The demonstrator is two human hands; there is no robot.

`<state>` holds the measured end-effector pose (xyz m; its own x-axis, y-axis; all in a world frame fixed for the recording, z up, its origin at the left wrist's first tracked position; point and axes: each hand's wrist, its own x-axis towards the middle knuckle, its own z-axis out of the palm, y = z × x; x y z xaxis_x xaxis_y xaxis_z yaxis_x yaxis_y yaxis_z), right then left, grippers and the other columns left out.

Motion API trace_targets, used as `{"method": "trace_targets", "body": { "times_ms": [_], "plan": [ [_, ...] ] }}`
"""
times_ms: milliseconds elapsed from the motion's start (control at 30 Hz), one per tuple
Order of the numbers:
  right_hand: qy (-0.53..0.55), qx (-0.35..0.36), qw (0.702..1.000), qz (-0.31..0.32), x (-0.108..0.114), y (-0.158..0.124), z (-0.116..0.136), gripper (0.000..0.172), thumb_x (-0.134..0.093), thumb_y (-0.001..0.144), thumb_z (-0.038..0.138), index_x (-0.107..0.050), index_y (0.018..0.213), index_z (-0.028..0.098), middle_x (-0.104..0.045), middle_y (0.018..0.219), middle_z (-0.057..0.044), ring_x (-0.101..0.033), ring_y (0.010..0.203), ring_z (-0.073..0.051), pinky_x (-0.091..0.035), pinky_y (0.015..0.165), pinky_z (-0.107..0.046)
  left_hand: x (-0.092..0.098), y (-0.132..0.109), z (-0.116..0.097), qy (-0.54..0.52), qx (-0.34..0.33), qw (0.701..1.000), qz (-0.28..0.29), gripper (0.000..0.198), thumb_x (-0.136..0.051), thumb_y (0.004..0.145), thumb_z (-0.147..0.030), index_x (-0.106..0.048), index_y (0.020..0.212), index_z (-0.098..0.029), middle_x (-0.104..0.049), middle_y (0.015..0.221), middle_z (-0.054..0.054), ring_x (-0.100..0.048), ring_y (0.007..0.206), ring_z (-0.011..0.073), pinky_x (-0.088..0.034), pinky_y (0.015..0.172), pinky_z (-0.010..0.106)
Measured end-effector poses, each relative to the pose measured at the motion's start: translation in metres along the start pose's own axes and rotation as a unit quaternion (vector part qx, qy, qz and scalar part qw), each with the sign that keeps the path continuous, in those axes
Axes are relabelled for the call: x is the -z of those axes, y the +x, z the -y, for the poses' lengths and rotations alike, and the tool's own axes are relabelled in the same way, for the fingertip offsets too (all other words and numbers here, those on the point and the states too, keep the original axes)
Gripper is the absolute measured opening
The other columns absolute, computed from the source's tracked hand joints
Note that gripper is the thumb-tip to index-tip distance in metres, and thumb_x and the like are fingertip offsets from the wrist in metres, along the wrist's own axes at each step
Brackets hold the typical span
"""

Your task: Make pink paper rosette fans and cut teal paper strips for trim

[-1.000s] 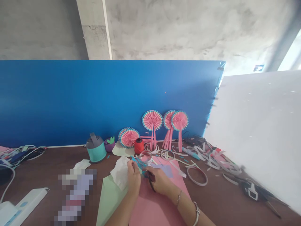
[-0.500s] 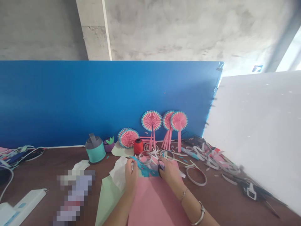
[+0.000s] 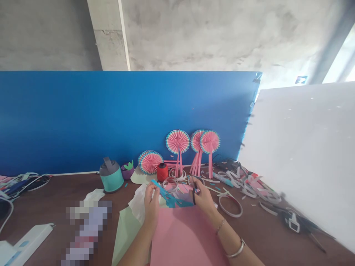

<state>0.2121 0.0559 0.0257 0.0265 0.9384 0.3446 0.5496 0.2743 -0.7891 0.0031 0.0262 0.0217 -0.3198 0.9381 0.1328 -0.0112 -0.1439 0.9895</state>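
Observation:
My left hand pinches a strip of blue paper between thumb and fingers, its end sticking up past the fingertips. Dark-handled scissors are gripped in my right hand, over the far right part of the pink sheet; their blades are hard to make out. Between the hands, cut pieces of blue paper lie at the far edge of the pink paper. A light green sheet lies partly under my left forearm, with crumpled white paper beside that hand.
Pink pleated paper fans lean on the blue partition. A red thread spool, rolls of tape and a teal container stand around. Paper scraps and cables clutter the right; a white power strip lies left.
My right hand has turned and moved slightly right with the scissors, showing more of their handle. My left hand has shifted a little left, and the blue strip's end rises higher.

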Motion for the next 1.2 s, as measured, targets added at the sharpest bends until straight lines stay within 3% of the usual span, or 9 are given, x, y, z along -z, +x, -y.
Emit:
{"method": "trace_targets", "body": {
  "times_ms": [167, 233, 333, 433, 533, 933, 1067, 1200],
  "plan": [
    [0.167, -0.019, 0.986, 0.002, 0.004, -0.003, 0.015, 0.046, -0.06, 0.068, 0.03, -0.062, 0.113, 0.02, -0.068, 0.109, -0.008, -0.062, 0.102, -0.026, -0.048, 0.084, -0.034, -0.003, 0.001, -0.002, -0.05, -0.038, 0.997, -0.043, 0.039, -0.064, 0.07, -0.058, -0.046, 0.067, -0.023, -0.055, 0.085, 0.001, -0.052, 0.092, 0.0236, -0.038, 0.077, 0.029],
    [0.249, -0.048, 0.965, 0.068, 0.005, -0.006, 0.025, 0.044, -0.062, 0.071, 0.039, -0.062, 0.11, 0.019, -0.071, 0.093, -0.008, -0.065, 0.086, -0.024, -0.049, 0.072, -0.032, -0.004, 0.002, -0.002, -0.07, -0.042, 0.996, -0.043, 0.04, -0.067, 0.068, -0.057, -0.047, 0.065, -0.023, -0.055, 0.081, 0.0, -0.053, 0.088, 0.0227, -0.038, 0.077, 0.029],
    [0.262, -0.09, 0.939, 0.205, 0.003, -0.014, 0.037, 0.044, -0.069, 0.069, 0.044, -0.064, 0.104, 0.018, -0.069, 0.07, -0.003, -0.061, 0.061, -0.018, -0.044, 0.057, -0.027, -0.004, 0.003, -0.003, -0.101, -0.039, 0.994, -0.033, 0.038, -0.069, 0.067, -0.053, -0.048, 0.064, -0.022, -0.055, 0.075, -0.001, -0.054, 0.081, 0.0208, -0.039, 0.077, 0.029],
    [0.236, -0.096, 0.919, 0.302, -0.001, -0.02, 0.04, 0.038, -0.073, 0.067, 0.043, -0.066, 0.094, 0.018, -0.067, 0.062, -0.002, -0.058, 0.056, -0.016, -0.038, 0.051, -0.025, -0.003, 0.004, -0.004, -0.122, -0.03, 0.992, -0.027, 0.035, -0.069, 0.068, -0.051, -0.049, 0.064, -0.022, -0.055, 0.072, -0.001, -0.054, 0.077, 0.0196, -0.04, 0.076, 0.03],
    [0.22, -0.091, 0.907, 0.346, -0.004, -0.024, 0.041, 0.035, -0.073, 0.067, 0.044, -0.067, 0.089, 0.017, -0.065, 0.06, -0.001, -0.054, 0.055, -0.014, -0.035, 0.051, -0.024, -0.003, 0.005, -0.004, -0.139, -0.017, 0.99, -0.027, 0.034, -0.069, 0.068, -0.049, -0.049, 0.064, -0.022, -0.056, 0.071, -0.002, -0.055, 0.078, 0.0201, -0.039, 0.077, 0.03],
    [0.212, -0.058, 0.887, 0.406, -0.005, -0.023, 0.029, 0.046, -0.073, 0.067, 0.053, -0.071, 0.092, 0.015, -0.059, 0.06, 0.001, -0.046, 0.053, -0.009, -0.033, 0.049, -0.021, -0.002, 0.003, -0.007, -0.136, -0.025, 0.99, -0.005, 0.027, -0.069, 0.07, -0.045, -0.055, 0.068, -0.022, -0.062, 0.077, -0.001, -0.058, 0.083, 0.0203, -0.04, 0.081, 0.03],
    [0.223, -0.053, 0.883, 0.41, -0.004, -0.024, 0.029, 0.049, -0.073, 0.067, 0.057, -0.071, 0.091, 0.015, -0.059, 0.061, 0.001, -0.048, 0.054, -0.009, -0.034, 0.05, -0.021, -0.001, 0.004, -0.008, -0.125, -0.029, 0.992, -0.01, 0.026, -0.068, 0.069, -0.043, -0.054, 0.064, -0.022, -0.064, 0.086, 0.003, -0.057, 0.1, 0.0255, -0.038, 0.09, 0.034],
    [0.224, -0.048, 0.887, 0.402, -0.006, -0.023, 0.026, 0.05, -0.073, 0.066, 0.058, -0.071, 0.091, 0.015, -0.056, 0.059, 0.002, -0.045, 0.052, -0.009, -0.033, 0.049, -0.021, -0.003, 0.003, -0.01, -0.091, -0.024, 0.996, -0.006, 0.023, -0.067, 0.068, -0.039, -0.054, 0.06, -0.022, -0.063, 0.112, 0.008, -0.041, 0.127, 0.0307, -0.031, 0.101, 0.037]
  ]
}}
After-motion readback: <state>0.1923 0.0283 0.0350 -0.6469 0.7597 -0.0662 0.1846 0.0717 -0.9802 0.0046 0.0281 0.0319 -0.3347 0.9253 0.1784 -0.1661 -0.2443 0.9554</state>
